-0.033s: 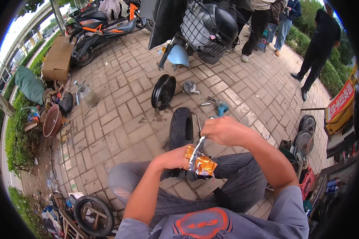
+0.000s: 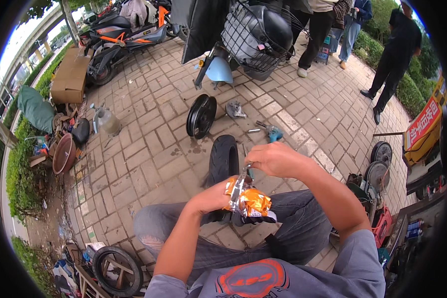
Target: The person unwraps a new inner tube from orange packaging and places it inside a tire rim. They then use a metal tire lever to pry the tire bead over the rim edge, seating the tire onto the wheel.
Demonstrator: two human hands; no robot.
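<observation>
Orange foil packet (image 2: 256, 202) gripped above feet by left hand (image 2: 213, 197); silver strip (image 2: 241, 183) pinched by right hand (image 2: 272, 159). Open brick paving (image 2: 146, 161) bounded at left by hedge (image 2: 25, 184). Counted: two black tyres (image 2: 224, 158), one wheel rim (image 2: 202, 116), one teal power tool (image 2: 274, 133) farther off.

Single fisheye view, head-worn, looking down and forward; left hand (image 2: 212, 197), right hand (image 2: 275, 160) close, pavement (image 2: 144, 119) beyond.

Brick-paved ground (image 2: 144, 119), green hedge (image 2: 25, 184) at left, concrete overpass (image 2: 32, 37) beyond, pale sky (image 2: 34, 23)
</observation>
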